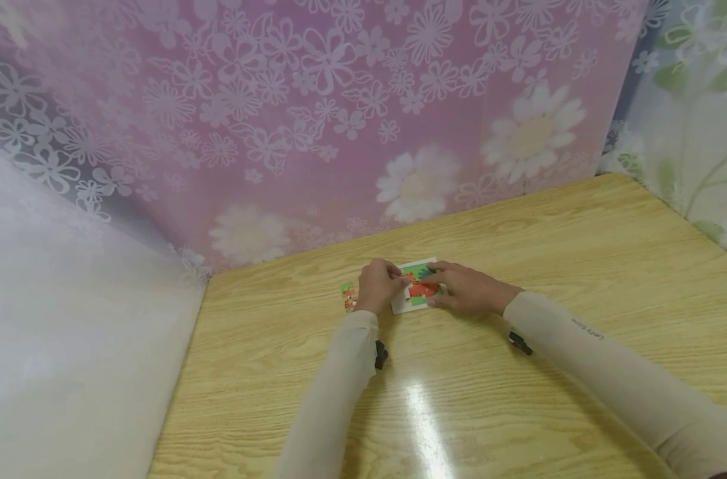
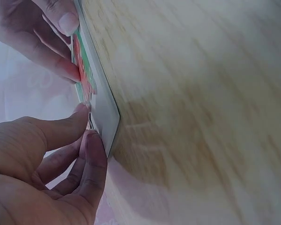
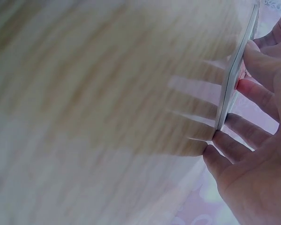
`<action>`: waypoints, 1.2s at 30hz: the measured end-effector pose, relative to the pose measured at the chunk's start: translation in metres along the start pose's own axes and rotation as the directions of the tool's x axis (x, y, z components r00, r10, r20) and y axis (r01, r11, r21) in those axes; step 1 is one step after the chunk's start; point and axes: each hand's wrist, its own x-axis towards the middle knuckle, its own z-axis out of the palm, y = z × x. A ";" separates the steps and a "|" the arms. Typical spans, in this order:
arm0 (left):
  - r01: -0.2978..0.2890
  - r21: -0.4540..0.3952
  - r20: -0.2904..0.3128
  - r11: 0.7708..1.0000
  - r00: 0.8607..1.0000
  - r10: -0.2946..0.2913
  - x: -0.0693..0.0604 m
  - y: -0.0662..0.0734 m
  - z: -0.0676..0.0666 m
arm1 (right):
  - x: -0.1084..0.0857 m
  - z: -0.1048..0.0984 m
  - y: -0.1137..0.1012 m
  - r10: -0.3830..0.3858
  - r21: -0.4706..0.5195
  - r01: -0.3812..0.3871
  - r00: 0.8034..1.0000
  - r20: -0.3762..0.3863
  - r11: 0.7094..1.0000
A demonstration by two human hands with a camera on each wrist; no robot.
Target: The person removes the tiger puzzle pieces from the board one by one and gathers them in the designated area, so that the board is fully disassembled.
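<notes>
Well, picture board (image 1: 402, 306): lying on the table (image 1: 579, 246), its near edge slanting up rightward, roughly following the table's back edge; hands are hiding too much for me to tell its long axis.
Left hand (image 1: 376, 286): pinching a thin piece (image 2: 90, 121) at the board's left part, beside an orange-and-green card (image 1: 348, 297).
Right hand (image 1: 467, 286): spreading over the board's right side, grip loose.
Room: wood is stretching wide frontward and rightward, narrowly behind.
Right sleeve (image 1: 608, 359): showing "Let's", the next word blurring.

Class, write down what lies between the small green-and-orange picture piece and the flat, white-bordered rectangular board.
In the head view, the person's left hand lies between the picture piece and the white-bordered board.
</notes>
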 end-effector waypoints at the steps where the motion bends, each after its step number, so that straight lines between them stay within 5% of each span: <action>1: 0.001 0.003 -0.005 1.000 1.000 -0.001 0.000 0.000 0.001 | 0.000 0.000 0.000 0.001 0.003 -0.001 1.000 0.000 1.000; 36: 0.062 -0.032 -0.075 0.998 0.995 -0.065 0.001 0.004 0.007 | -0.001 0.000 -0.003 -0.019 -0.014 0.019 1.000 -0.019 1.000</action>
